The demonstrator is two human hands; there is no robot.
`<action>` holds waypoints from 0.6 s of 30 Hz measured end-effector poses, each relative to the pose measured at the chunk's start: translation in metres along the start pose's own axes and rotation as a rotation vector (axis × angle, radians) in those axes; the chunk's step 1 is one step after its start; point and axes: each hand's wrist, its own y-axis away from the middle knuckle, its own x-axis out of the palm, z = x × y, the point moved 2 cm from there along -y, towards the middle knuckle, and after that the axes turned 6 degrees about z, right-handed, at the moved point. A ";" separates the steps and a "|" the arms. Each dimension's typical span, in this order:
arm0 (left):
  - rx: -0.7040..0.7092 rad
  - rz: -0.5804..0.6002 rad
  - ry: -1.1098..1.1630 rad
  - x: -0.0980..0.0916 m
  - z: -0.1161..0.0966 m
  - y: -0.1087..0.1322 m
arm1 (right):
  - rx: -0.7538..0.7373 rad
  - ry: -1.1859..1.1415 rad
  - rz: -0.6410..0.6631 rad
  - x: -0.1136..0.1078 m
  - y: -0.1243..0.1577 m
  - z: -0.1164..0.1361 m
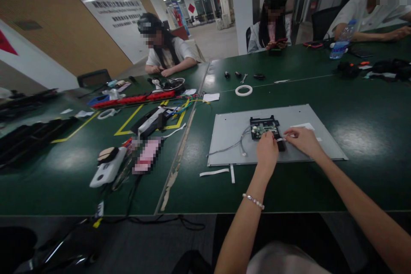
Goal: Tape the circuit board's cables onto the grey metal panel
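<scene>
On a flat grey metal panel, the left hand, its grip unclear, is resting on a black-framed green circuit board; the right hand is pinching a short white strip beside it.

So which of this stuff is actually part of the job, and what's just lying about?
In use: left hand, right hand, white strip between them, circuit board, grey cables, grey panel underneath.
Lying about: tape roll, red power strip, water bottle, white device.
</scene>
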 end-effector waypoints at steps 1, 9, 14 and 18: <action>-0.002 0.004 -0.011 0.000 0.000 0.000 | -0.005 0.023 -0.007 0.000 0.001 0.001; 0.000 0.035 -0.104 0.002 -0.002 0.001 | -0.071 0.248 0.025 0.008 0.006 0.008; -0.012 0.008 -0.161 0.001 0.000 0.001 | -0.061 0.441 -0.032 0.010 0.014 0.013; -0.021 0.010 -0.170 -0.001 0.001 0.002 | -0.080 0.584 -0.073 0.009 0.018 0.019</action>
